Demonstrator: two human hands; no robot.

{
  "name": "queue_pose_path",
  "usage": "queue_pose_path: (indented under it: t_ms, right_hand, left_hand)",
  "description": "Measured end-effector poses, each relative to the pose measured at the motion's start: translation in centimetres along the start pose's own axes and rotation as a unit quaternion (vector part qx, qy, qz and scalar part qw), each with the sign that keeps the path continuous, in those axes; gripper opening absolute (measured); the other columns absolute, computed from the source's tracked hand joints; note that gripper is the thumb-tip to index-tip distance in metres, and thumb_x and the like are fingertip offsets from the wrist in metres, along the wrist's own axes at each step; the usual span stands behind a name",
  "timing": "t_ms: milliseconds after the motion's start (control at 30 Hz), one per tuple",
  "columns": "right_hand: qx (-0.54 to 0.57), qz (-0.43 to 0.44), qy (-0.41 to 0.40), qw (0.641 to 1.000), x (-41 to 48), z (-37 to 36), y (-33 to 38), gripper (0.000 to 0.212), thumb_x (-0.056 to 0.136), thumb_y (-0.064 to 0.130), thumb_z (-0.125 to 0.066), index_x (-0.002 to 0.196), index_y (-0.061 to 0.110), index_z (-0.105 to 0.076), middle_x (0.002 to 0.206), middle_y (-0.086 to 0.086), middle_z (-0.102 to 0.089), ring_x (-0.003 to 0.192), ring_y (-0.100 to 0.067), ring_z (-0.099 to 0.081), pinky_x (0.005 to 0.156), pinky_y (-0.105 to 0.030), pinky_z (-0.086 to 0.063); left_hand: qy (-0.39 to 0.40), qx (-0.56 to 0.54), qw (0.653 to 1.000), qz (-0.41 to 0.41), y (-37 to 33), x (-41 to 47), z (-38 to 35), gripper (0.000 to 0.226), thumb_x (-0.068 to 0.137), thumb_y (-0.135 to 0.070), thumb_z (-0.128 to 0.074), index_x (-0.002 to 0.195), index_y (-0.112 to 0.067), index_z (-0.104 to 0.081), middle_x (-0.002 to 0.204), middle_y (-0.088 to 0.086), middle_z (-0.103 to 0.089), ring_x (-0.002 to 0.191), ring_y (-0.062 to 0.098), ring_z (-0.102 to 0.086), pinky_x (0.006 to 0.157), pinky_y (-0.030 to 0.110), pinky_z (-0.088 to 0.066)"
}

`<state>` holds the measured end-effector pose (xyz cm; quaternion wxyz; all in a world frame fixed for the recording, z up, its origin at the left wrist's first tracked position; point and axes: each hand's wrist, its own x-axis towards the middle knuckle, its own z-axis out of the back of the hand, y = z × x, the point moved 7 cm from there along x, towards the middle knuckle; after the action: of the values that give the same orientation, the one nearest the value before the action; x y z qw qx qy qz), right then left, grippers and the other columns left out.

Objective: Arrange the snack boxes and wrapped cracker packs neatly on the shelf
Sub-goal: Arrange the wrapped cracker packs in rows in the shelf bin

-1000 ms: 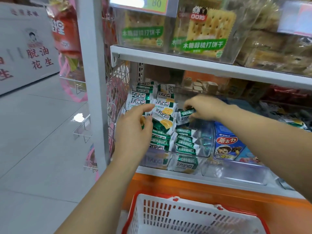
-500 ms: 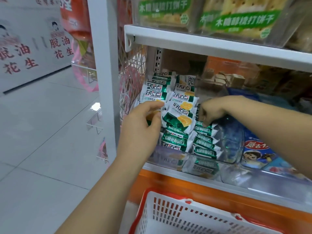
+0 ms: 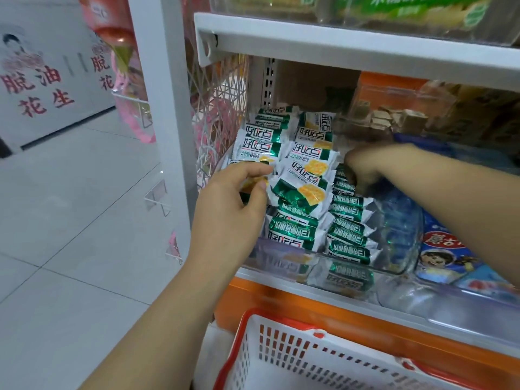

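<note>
Fingers first: the left hand (image 3: pixel 230 209) has its thumb and index finger pinching the edge of one cracker pack (image 3: pixel 254 180), with the other fingers tucked loosely underneath. The right hand (image 3: pixel 374 167) is blurry. Its fingers (image 3: pixel 351 178) curl down onto the top of the right row (image 3: pixel 349 223), and honestly I can't tell if they're pinching a pack or just pressing on it.

The pinched pack is in the left column, about 9 o'clock from the middle stack (image 3: pixel 304 190). All these green-and-white packs sit in a clear bin (image 3: pixel 278 260) on the shelf (image 3: pixel 281 280). The right row stands on edge and looks pretty tidy. The middle ones lie flat, skewed and overlapping, so there's plenty left to straighten.

My guess is the edge grip is so that pack can be turned to line up with its neighbours. The right hand is probably steadying its row so the slippery wrappers don't fan out.

Going outward from the bin:
- At 3 o'clock, a blue snack box (image 3: pixel 444 257) lies in the next bin.
- At 1 o'clock, brown wrapped cubes (image 3: pixel 394 121) sit further back.
- At 9 o'clock is the wire mesh panel (image 3: pixel 216 108).
- At 6 o'clock, below the shelf, is a white basket (image 3: pixel 281 358) with a red rim.
</note>
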<state>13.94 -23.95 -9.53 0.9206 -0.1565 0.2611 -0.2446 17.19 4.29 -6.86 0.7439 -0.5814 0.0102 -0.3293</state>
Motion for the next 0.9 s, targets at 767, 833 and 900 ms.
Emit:
queue_pose_path:
  t_ms: [767,833,900]
  right_hand:
    - [0.307,0.009,-0.334,0.891,-21.8,2.4,0.7,0.014,0.090,0.020,-0.052,0.078,0.022,-0.058,0.076,0.007,-0.063,0.064,-0.001,-0.052,0.069,-0.022,-0.036]
    - [0.313,0.051,-0.319,0.893,-23.8,2.0,2.3,0.017,0.090,0.019,-0.055,0.075,0.027,-0.056,0.076,0.011,-0.062,0.066,0.002,-0.054,0.059,-0.009,-0.033]
    - [0.328,0.087,-0.296,0.893,-25.4,1.5,3.5,0.013,0.089,0.020,-0.056,0.078,0.025,-0.057,0.076,0.011,-0.062,0.071,-0.005,-0.055,0.059,-0.007,-0.036]
  left_hand:
    - [0.045,0.021,0.991,-0.123,-4.9,-2.6,-0.1,0.023,0.094,-0.019,-0.055,0.112,-0.030,-0.062,0.104,-0.024,-0.058,0.077,-0.006,-0.053,0.066,0.001,-0.034]
    - [0.126,0.002,0.983,-0.137,-6.0,-3.9,-1.5,0.036,0.092,-0.031,-0.059,0.127,-0.031,-0.055,0.124,-0.021,-0.055,0.109,-0.008,-0.049,0.091,0.003,-0.032]
    - [0.242,-0.028,0.965,-0.096,-6.0,-5.3,-3.4,0.057,0.083,-0.049,-0.059,0.137,-0.037,-0.044,0.137,-0.019,-0.049,0.124,-0.005,-0.043,0.103,0.016,-0.033]
